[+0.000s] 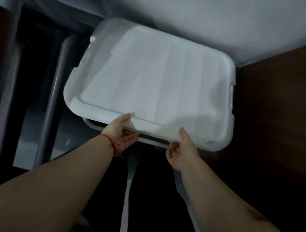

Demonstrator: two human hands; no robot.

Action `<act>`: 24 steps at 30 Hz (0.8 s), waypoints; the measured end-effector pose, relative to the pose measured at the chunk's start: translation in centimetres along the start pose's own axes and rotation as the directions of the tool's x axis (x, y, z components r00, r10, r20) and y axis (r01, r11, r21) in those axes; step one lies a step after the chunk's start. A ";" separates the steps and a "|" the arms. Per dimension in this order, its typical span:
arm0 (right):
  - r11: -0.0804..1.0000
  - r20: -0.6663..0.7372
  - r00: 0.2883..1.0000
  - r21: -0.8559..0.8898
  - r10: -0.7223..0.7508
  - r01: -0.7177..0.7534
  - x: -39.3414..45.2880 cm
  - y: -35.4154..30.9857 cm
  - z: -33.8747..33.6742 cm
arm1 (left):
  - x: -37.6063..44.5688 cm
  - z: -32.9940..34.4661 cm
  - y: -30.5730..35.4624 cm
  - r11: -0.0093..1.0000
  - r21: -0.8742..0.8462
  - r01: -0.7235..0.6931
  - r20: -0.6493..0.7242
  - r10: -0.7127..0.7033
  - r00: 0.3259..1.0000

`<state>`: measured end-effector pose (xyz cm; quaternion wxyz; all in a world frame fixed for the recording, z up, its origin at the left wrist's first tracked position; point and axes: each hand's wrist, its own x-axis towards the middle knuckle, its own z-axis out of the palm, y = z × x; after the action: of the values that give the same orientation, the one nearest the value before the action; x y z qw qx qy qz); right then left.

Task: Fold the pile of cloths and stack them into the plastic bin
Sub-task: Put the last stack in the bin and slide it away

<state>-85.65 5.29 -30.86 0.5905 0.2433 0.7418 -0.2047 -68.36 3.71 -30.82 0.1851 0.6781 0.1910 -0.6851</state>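
Bin (125,132) sits low on the floor, between a grey wall and a brown panel (288,117) on the right; only its near rim shows. White translucent lid (157,80) covers it, near edge lifted off the rim w/ a dark gap under it. Pale folded cloths seem to show through the lid, blurry, can't confirm. Left hand (123,133) grips lid's near edge, thumb on top, fingers curled under. Right hand (180,150) same grip. Red string (110,143) on left wrist.
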 end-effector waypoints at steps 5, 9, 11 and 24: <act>0.980 -0.046 0.987 -0.119 0.155 -0.159 4.4 1.6 -1.4 | 3.9 -3.2 -1.4 0.951 0.206 0.231 -0.066 -0.222 0.973; 0.934 -0.144 0.969 -0.267 0.202 -0.235 6.5 0.6 -2.5 | 6.4 -5.3 -0.9 0.794 0.542 0.277 -0.197 -0.201 0.960; 0.910 -0.267 0.959 -0.368 0.091 -0.189 7.5 -0.9 -3.0 | 7.4 -6.1 0.0 0.729 0.654 0.202 -0.278 -0.017 0.960; 0.457 -0.206 0.776 -0.882 -0.596 0.117 13.5 -10.0 -3.8 | 15.0 -9.5 12.0 0.580 0.815 0.003 -0.325 0.452 0.831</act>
<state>-97.07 1.20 -43.06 0.3638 -0.1914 0.9041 0.1166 -54.26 -1.67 -46.04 -0.0994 0.8606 -0.1799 -0.4660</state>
